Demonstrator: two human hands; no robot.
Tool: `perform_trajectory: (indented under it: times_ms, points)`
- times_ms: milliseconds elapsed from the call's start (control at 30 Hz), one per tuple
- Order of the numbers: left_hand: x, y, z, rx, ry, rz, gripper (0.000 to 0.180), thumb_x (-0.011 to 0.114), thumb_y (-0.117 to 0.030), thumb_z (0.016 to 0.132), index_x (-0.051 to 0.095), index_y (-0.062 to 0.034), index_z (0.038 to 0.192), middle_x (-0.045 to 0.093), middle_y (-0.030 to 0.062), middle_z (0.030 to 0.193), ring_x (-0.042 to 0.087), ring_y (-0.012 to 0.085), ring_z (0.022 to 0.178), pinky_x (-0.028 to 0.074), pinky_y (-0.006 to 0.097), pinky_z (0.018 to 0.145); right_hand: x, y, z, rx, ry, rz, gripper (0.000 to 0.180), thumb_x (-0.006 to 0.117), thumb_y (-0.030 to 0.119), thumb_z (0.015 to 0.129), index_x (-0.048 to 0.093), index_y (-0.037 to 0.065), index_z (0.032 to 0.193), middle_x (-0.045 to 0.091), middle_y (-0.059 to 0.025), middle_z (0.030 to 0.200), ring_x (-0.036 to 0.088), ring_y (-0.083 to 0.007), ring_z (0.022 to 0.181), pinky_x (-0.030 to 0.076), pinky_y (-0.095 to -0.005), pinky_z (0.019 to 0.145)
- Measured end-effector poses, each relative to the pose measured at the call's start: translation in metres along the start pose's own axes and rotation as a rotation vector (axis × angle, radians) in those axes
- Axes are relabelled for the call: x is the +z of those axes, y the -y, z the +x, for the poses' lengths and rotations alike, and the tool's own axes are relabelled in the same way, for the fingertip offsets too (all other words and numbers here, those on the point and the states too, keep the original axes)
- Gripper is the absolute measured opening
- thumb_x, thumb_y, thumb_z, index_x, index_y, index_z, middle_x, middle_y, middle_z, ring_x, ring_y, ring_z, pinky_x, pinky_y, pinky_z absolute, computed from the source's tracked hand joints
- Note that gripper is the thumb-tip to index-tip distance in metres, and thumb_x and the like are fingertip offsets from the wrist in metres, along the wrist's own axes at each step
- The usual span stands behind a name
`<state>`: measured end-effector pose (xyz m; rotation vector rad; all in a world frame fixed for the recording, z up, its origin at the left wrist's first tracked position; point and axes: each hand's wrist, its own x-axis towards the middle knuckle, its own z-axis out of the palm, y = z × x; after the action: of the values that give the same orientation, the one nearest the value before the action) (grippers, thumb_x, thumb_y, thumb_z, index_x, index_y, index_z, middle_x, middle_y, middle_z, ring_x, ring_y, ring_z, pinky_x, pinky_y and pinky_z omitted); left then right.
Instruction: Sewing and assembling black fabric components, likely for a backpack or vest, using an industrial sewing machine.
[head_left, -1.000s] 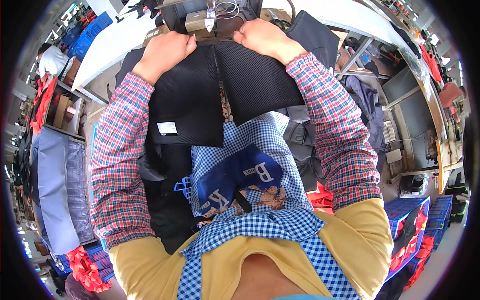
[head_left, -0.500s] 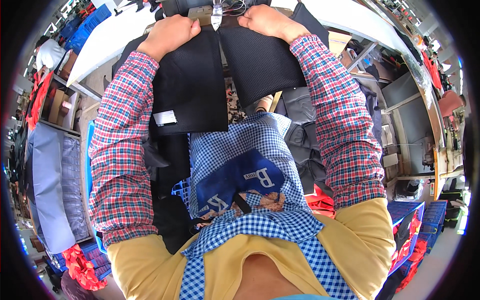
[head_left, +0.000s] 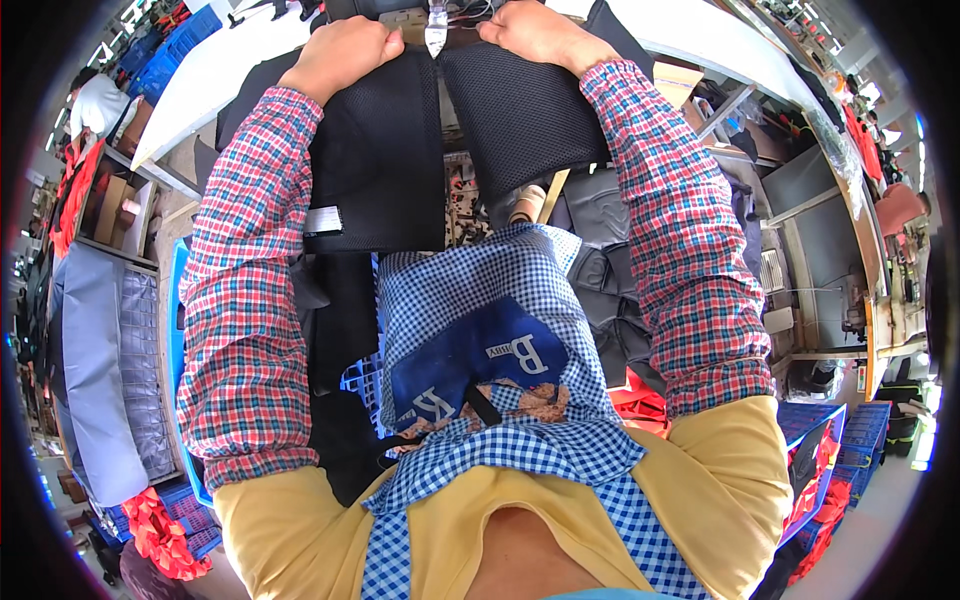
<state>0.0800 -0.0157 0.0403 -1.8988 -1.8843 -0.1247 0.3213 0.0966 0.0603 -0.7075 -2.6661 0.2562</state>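
Note:
My left hand (head_left: 350, 53) is closed at the far end of a smooth black fabric panel (head_left: 380, 150), which hangs down toward my lap. A small white label (head_left: 323, 220) shows near that panel's lower left corner. My right hand (head_left: 545, 36) is closed at the top of a black mesh fabric panel (head_left: 520, 120). Between the two hands stands a clear and silver machine part (head_left: 436, 32), which looks like the foot area of a sewing machine. A narrow gap separates the panels below it. My fingertips are partly hidden behind the knuckles and cloth.
White tabletops (head_left: 215, 85) stretch to both sides. Dark fabric pieces (head_left: 600, 210) lie to the right of my lap, and a blue crate (head_left: 362, 385) is at its left. Grey sheeting (head_left: 95, 370) hangs at the left. A person (head_left: 98, 105) is at the far left.
Both hands have edged slightly farther away. The left panel's lower edge has risen and shifted left, and the mesh panel has swung up a little, baring more of the gap beneath.

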Motion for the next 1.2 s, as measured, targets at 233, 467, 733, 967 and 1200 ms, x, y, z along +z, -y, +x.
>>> perform_trajectory:
  times_ms: [233, 467, 733, 967, 1200]
  points:
    - [0.004, -0.001, 0.008, 0.01, -0.045, 0.014, 0.049, 0.042, -0.041, 0.098, 0.072, -0.0066, 0.083, 0.07, 0.0143, 0.083, 0.068, 0.0325, 0.081, 0.054, 0.045, 0.074, 0.006, -0.009, 0.009, -0.044, -0.01, -0.062, 0.044, 0.048, 0.035, 0.092, 0.069, -0.004, 0.089, 0.067, -0.0267, 0.095, 0.064, -0.0425, 0.096, 0.049, -0.0466, 0.088]
    - [-0.004, 0.0, 0.007, 0.035, -0.032, 0.001, 0.049, 0.04, -0.041, 0.098, 0.072, -0.0069, 0.085, 0.07, 0.0161, 0.085, 0.067, 0.0343, 0.084, 0.053, 0.044, 0.078, 0.006, -0.011, -0.002, -0.208, -0.194, -0.145, 0.045, 0.048, 0.035, 0.092, 0.07, -0.004, 0.09, 0.067, -0.0268, 0.095, 0.064, -0.0423, 0.096, 0.049, -0.0468, 0.088]
    - [-0.005, 0.004, 0.005, -0.019, -0.013, 0.017, 0.048, 0.042, -0.041, 0.097, 0.071, -0.0051, 0.083, 0.07, 0.0166, 0.086, 0.067, 0.0352, 0.084, 0.052, 0.046, 0.078, -0.001, -0.009, 0.0, -0.094, -0.094, -0.183, 0.043, 0.047, 0.033, 0.092, 0.069, -0.004, 0.085, 0.067, -0.0257, 0.092, 0.065, -0.042, 0.092, 0.05, -0.0483, 0.084]
    - [-0.025, 0.035, -0.025, -0.12, -0.005, -0.03, 0.053, 0.041, -0.046, 0.098, 0.07, -0.0033, 0.087, 0.069, 0.0192, 0.085, 0.066, 0.0378, 0.084, 0.052, 0.047, 0.077, -0.013, -0.025, -0.007, -0.197, -0.203, -0.249, 0.044, 0.047, 0.032, 0.092, 0.067, -0.004, 0.076, 0.066, -0.0261, 0.082, 0.065, -0.0412, 0.082, 0.051, -0.0473, 0.079]
    - [-0.036, 0.034, -0.054, -0.097, -0.076, -0.112, 0.048, 0.044, -0.044, 0.099, 0.071, -0.0054, 0.091, 0.068, 0.019, 0.081, 0.066, 0.0377, 0.081, 0.051, 0.045, 0.075, 0.003, -0.016, -0.008, -0.174, -0.252, -0.19, 0.044, 0.047, 0.032, 0.092, 0.068, -0.003, 0.075, 0.067, -0.0236, 0.079, 0.066, -0.0395, 0.08, 0.052, -0.0489, 0.075]
